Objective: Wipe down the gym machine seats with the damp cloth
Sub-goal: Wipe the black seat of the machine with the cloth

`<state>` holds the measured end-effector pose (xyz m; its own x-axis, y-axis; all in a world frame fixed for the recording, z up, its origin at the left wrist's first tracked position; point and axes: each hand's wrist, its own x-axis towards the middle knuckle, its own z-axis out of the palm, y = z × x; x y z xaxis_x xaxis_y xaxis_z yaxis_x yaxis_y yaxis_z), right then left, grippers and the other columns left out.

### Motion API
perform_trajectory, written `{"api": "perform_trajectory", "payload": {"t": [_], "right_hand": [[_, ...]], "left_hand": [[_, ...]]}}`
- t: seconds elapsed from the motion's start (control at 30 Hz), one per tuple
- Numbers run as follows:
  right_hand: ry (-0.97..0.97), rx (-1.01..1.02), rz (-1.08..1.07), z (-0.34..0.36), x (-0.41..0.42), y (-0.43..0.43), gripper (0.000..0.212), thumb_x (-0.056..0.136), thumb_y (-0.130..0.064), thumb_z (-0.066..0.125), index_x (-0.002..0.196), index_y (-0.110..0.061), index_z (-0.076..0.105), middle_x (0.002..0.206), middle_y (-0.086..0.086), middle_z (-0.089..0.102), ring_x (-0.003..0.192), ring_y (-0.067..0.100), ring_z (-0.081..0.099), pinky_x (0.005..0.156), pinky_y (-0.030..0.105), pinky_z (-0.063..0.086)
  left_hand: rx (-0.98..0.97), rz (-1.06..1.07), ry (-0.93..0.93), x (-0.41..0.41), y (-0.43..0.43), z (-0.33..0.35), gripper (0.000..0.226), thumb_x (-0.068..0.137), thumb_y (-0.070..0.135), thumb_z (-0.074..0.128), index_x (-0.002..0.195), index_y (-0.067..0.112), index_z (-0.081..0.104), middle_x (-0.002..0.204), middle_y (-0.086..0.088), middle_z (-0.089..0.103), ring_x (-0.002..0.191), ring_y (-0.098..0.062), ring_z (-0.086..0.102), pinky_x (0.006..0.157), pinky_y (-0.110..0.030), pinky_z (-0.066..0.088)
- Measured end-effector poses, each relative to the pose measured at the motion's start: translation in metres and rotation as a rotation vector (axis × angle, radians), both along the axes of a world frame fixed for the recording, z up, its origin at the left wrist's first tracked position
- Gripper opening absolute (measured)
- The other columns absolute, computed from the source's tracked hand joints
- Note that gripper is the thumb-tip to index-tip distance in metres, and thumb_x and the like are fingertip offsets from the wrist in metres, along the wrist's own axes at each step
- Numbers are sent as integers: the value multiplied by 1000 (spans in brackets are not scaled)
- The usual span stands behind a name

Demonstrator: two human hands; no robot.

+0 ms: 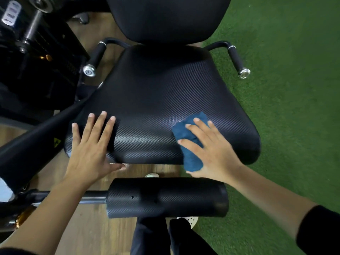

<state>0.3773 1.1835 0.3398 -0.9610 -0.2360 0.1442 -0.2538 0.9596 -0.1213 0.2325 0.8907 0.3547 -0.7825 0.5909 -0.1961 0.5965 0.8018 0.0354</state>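
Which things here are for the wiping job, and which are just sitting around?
For the job: blue cloth, under the right hand; black seat pad, with the left hand resting on it.
Just there: roller pad; side handles; green turf.

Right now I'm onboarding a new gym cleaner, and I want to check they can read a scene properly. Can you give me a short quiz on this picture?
1. True or false: the left hand holds the blue cloth.
2. Where is the cloth on the seat? A: at the back edge. B: at the front edge, on the person's right. C: at the front left corner.
3. Fill in: the left hand lies flat on the ____.
Key: 1 false, the right hand presses it with straight fingers. 2 B. 3 seat.
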Motion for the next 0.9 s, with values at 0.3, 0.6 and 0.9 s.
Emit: {"api": "perform_trajectory", "payload": {"t": [0.3, 0.6, 0.9], "right_hand": [[-4, -35, -188, 2, 13, 11, 107, 44, -64, 83, 132, -21, 41, 141, 15, 38, 137, 36, 31, 109, 59, 27], [-61, -65, -31, 6, -74, -117, 101, 47, -56, 80, 136, -25, 42, 146, 12, 38, 139, 35, 29, 110, 59, 25], [-37, -229, -166, 12, -42, -56, 83, 55, -63, 74, 125, -22, 53, 142, 12, 44, 139, 31, 32, 108, 55, 32]], "left_hand": [[-10, 107, -15, -5, -33, -1, 141, 38, 47, 92, 151, 15, 13, 158, -9, 13, 146, -31, 3, 112, -62, 3], [73, 128, -68, -15, -51, -7, 135, 43, 54, 88, 151, 11, 18, 158, -10, 15, 146, -29, 4, 113, -60, 11], [291, 112, -152, -24, -50, 1, 88, 84, 76, 20, 151, 20, 18, 159, 2, 9, 147, -14, -4, 118, -48, 1]]}}
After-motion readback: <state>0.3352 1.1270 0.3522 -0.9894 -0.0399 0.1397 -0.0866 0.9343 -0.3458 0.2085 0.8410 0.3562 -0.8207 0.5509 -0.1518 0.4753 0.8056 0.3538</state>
